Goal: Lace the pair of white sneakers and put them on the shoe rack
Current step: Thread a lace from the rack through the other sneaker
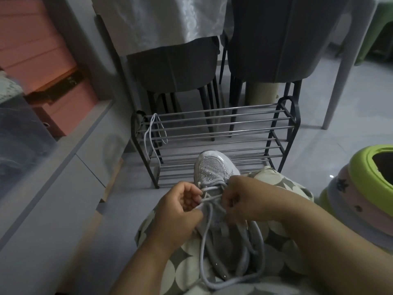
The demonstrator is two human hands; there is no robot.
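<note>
A white sneaker (214, 167) with a sparkly mesh toe rests on my lap, toe pointing away toward the shoe rack (214, 133). My left hand (180, 211) grips the sneaker's left side and pinches the lace. My right hand (244, 199) pinches the same lace (210, 189) at the eyelets on the right side. Long loose ends of the lace (231, 279) loop down over my lap. A second white lace (152, 133) hangs from the rack's top left bars. The other sneaker is not in view.
The metal rack stands on the tiled floor just ahead. Behind it are two grey chairs (176, 67) and a table with a white cloth (161, 20). A low cabinet (53, 177) runs along the left. Stacked green and pink stools (365, 188) sit at right.
</note>
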